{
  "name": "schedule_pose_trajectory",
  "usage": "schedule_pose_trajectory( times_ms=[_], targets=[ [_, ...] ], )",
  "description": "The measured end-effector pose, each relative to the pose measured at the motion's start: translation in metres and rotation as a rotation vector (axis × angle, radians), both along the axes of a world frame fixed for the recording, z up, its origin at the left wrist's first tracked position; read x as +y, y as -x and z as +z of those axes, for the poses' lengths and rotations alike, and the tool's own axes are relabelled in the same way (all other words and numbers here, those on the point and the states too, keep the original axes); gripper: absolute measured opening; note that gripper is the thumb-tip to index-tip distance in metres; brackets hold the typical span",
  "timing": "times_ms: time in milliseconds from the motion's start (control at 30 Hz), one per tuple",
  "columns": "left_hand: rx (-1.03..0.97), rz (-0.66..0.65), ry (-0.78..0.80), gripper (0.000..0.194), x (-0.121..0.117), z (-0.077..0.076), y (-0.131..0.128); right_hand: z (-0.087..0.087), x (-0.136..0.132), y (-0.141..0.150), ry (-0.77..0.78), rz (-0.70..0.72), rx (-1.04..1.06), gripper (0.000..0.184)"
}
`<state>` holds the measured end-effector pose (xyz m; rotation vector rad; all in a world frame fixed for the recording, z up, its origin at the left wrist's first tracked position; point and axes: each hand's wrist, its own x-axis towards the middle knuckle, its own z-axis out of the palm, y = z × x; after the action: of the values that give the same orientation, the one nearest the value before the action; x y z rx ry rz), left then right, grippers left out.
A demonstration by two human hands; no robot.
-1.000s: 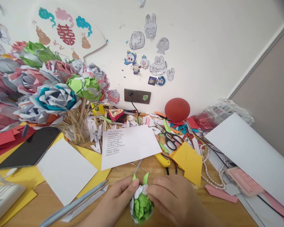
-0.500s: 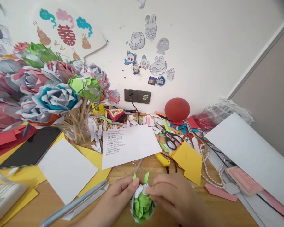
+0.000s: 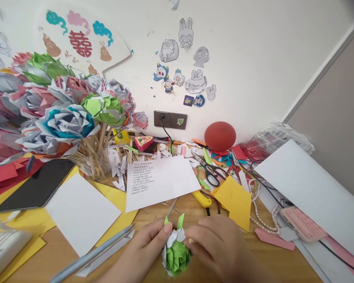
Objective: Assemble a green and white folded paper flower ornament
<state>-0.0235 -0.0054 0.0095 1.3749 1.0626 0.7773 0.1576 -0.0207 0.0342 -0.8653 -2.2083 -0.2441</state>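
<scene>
A green and white folded paper flower (image 3: 177,257) is between my two hands, near the table's front edge. My left hand (image 3: 153,239) grips its left side, thumb laid along the white petals. With fingers bent in a pinch, my right hand (image 3: 215,243) holds the flower's right edge; the fingertips partly hide what they press. Two pointed green tips (image 3: 181,221) stick up at the far side of the flower. Left of my left hand lie a grey-blue pen (image 3: 94,251) and a narrow white paper strip (image 3: 106,253).
Many paper flowers (image 3: 67,122) on sticks stand in a clear container at left. A handwritten sheet (image 3: 162,181), black scissors (image 3: 211,171), yellow paper (image 3: 234,200), a pearl string (image 3: 258,212) and a red balloon (image 3: 220,136) lie beyond my hands. A black phone (image 3: 35,186) rests at left.
The view has shifted very slightly. My right fingers have moved a little at the flower's right edge; both hands keep hold of it.
</scene>
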Motion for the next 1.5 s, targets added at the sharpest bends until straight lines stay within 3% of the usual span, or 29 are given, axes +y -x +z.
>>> schedule_pose_trajectory(
  times_ms=[133,300,567,867,1033,1200,1333,1500],
  targets=[
    [0.043,-0.038,-0.041,0.039,0.000,0.000,0.000,0.002,-0.002,0.001,-0.078,0.034,-0.044,0.025],
    [0.068,-0.057,-0.031,0.039,-0.001,0.005,0.000,0.002,-0.003,0.000,-0.048,0.033,-0.106,0.028],
    [0.042,-0.046,-0.008,0.040,-0.002,-0.001,-0.001,0.005,-0.005,0.000,-0.130,0.029,-0.220,0.022],
    [0.095,-0.086,-0.008,0.039,-0.004,0.012,-0.002,0.007,-0.007,-0.002,-0.162,0.026,-0.218,0.020],
    [0.094,-0.050,-0.026,0.038,-0.005,0.011,-0.003,0.006,-0.005,0.000,-0.081,0.026,-0.227,0.025],
    [0.079,-0.043,-0.014,0.038,-0.004,0.017,-0.002,0.001,-0.001,0.002,-0.013,-0.013,0.003,0.032],
    [0.094,-0.006,-0.023,0.037,-0.004,0.019,-0.002,0.000,-0.001,0.003,0.027,-0.005,0.034,0.035],
    [0.065,-0.021,-0.032,0.037,-0.004,0.013,-0.002,0.002,0.000,0.004,0.272,0.037,0.077,0.038]
  ],
)
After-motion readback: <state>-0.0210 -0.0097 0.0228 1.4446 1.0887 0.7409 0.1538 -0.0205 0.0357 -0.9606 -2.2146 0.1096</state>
